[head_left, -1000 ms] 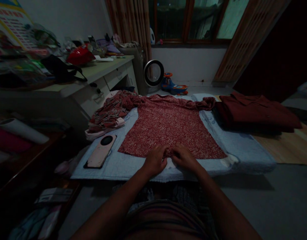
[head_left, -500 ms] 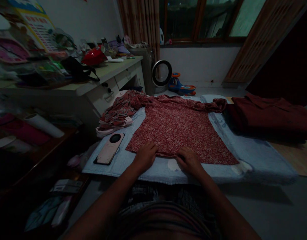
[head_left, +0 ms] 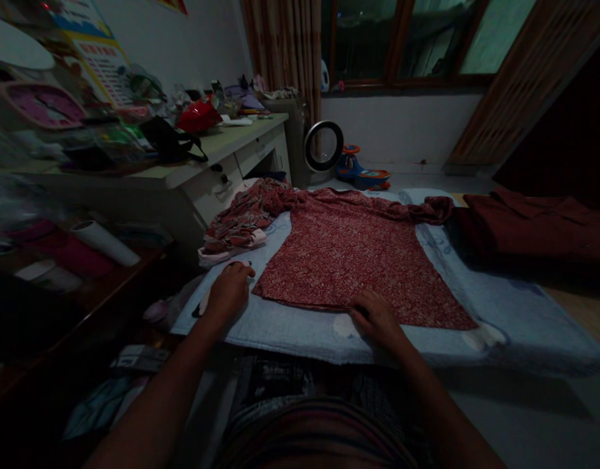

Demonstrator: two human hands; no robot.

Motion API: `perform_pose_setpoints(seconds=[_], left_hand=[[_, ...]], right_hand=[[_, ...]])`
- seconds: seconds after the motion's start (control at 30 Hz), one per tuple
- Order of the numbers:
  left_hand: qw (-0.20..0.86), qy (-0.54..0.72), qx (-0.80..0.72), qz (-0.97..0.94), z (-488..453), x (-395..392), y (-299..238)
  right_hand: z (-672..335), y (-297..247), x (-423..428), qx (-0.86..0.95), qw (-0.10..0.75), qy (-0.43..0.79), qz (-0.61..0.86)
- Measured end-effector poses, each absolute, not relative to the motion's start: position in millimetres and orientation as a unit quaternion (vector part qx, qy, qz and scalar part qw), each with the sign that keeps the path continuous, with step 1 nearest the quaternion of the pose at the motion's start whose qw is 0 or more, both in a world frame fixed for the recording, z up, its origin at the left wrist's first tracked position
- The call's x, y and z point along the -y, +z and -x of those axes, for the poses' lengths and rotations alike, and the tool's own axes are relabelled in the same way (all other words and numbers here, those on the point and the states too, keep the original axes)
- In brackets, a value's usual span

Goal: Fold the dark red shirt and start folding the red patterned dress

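A red garment with a small pale pattern, a blouse by its look (head_left: 348,254), lies spread on a light blue cloth (head_left: 300,329), its hem towards me. My right hand (head_left: 378,319) is closed on the middle of the hem, fingers on top of the fabric; the thumb is partly hidden. Over to the left, my left hand (head_left: 228,290) lies across a smartphone (head_left: 202,305), its fingers bent around it. Most of the phone is covered by this hand, and only its lower corner and top edge show.
Folded dark red clothes (head_left: 544,225) are stacked at the right. A crumpled patterned garment (head_left: 238,215) lies at the far left of the cloth. Beyond stands a cluttered desk (head_left: 182,170), near a washing machine with its round door (head_left: 324,146) open and a blue ride-on toy (head_left: 361,174).
My left hand has let go of the hem and moved left onto the smartphone. My right hand stays at the hem. The whole view has shifted slightly.
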State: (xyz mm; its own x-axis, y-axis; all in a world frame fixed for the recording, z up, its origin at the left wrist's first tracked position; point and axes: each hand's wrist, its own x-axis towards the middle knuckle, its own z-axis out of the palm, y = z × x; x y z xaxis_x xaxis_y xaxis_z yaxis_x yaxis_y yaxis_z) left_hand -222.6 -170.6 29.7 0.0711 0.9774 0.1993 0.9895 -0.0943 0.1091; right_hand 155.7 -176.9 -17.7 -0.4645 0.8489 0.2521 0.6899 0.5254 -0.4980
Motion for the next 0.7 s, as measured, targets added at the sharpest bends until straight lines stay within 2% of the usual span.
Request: perform_pose_setpoints(seconds=[0.17,0.33,0.53,0.7], left_hand=[[-0.094,-0.138,0.621,0.766,206.9,173.6,29.0],[-0.039,-0.139,0.624,0.768,192.3,173.5,27.0],[-0.098,-0.145,0.580,0.795,202.3,172.1,23.6],[-0.082,-0.135,0.587,0.794,203.7,172.3,24.1]], right_hand=[[-155.1,-17.4,176.8,0.840,0.236,0.166,0.459],[-155.1,-16.2,177.7,0.840,0.241,0.166,0.457],[-154.0,-13.8,179.0,0.839,0.247,0.167,0.455],[-154.1,-13.7,179.6,0.836,0.253,0.167,0.456]])
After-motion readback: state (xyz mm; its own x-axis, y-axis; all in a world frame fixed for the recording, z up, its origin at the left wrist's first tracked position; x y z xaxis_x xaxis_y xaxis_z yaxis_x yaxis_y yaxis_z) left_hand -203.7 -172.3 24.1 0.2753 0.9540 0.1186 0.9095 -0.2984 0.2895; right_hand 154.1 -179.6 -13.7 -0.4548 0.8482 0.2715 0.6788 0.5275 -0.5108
